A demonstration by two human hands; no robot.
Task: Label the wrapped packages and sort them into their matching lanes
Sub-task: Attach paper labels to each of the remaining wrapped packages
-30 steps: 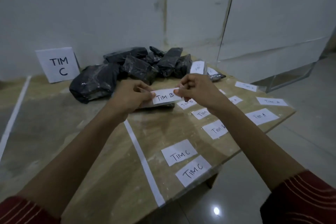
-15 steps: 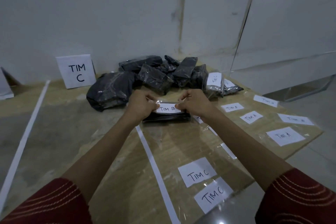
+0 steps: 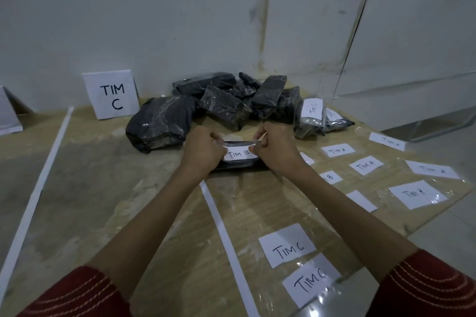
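Package (image 3: 240, 166) lies between left hand (image 3: 202, 152) and right hand (image 3: 277, 151), both pinching its label (image 3: 238, 154).

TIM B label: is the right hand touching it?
Touching. Head view: the right hand pinches the right end of the TIM B label, thumb overlapping the paper, no gap.

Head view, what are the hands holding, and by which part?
The white paper TIM B label: left hand pinches its left end, right hand its right end, over a black plastic-wrapped package.
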